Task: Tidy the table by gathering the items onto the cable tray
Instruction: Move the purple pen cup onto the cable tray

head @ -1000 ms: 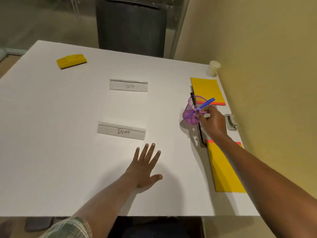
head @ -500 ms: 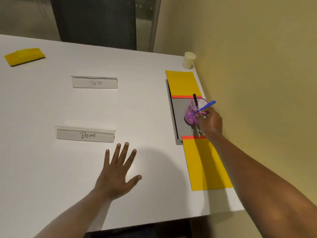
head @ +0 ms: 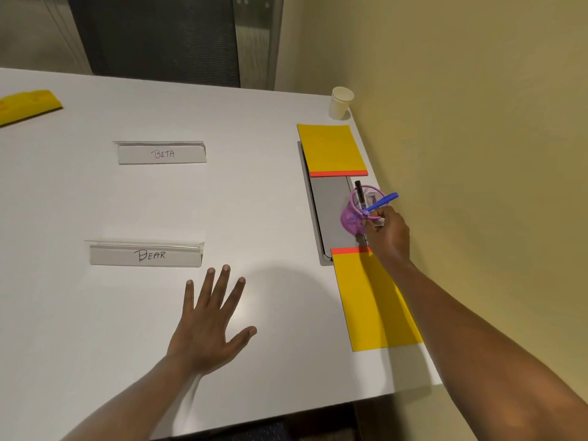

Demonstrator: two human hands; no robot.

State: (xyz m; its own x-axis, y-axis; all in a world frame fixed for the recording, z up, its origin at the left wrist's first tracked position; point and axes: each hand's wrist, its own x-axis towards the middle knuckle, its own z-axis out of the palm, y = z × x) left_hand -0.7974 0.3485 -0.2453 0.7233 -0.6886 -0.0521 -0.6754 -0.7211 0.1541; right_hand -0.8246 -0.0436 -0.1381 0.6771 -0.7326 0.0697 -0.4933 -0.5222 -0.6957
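Observation:
My right hand (head: 386, 233) grips the rim of a purple mesh pen cup (head: 353, 218), which stands on the grey cable tray (head: 327, 205) at the table's right side. A black marker (head: 359, 194) and a blue pen (head: 381, 201) stick out of the cup. Two yellow notepads lie over the tray's ends, one at the far end (head: 331, 149) and one at the near end (head: 372, 300). My left hand (head: 210, 323) rests flat on the table with its fingers spread, holding nothing.
Two name plates lie on the white table, "BETA" (head: 162, 153) and "BEAR" (head: 146, 254). A yellow object (head: 28, 105) sits at the far left. A paper cup (head: 341, 102) stands in the far right corner by the yellow wall. A dark chair is behind the table.
My right hand has carried the purple cup from the table beside the tray onto the tray's grey lid. The camera has turned right. My left hand has stayed flat.

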